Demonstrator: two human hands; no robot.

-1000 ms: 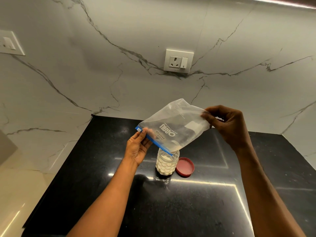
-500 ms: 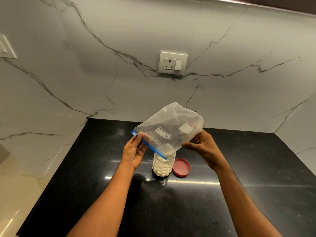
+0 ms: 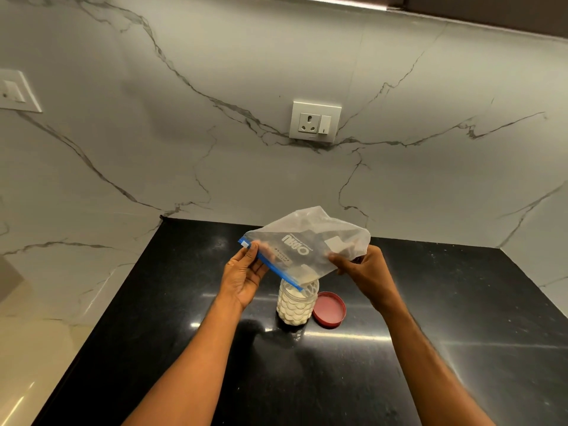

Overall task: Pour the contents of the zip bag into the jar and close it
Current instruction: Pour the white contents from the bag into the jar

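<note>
- The left hand (image 3: 242, 278) pinches the zip bag (image 3: 307, 247) at the left end of its blue zip strip (image 3: 270, 264): the thumb lies on the near side of the strip and the fingers (image 3: 264, 250) show dimly through the plastic behind it.
- The right hand (image 3: 362, 272) grips the bag's lower right edge, thumb on the front face and fingers curled behind the plastic.
- Held between both hands above the surface (image 3: 215, 348), the bag is tilted so that the zip strip slopes down to the right, and its lowest corner reaches the mouth of the jar (image 3: 296, 305).
- The bag is clear and looks almost empty; dark printed lettering reads upside down on its face, beside a small pale label patch.
- The jar stands upright on the black surface, directly below the bag, open at the top and filled most of the way with a white content (image 3: 292, 309); its wall has a bumpy pattern.
- A red lid (image 3: 329, 309) lies flat just to the right of the jar, its hollow side up; whether it touches the jar cannot be told.
- Both bare forearms reach in from the bottom edge.
- Behind the surface rises a veined marble wall (image 3: 215, 118) with a white socket plate (image 3: 315, 121), and a second white switch plate (image 3: 15, 92) sits at the far left.
</note>
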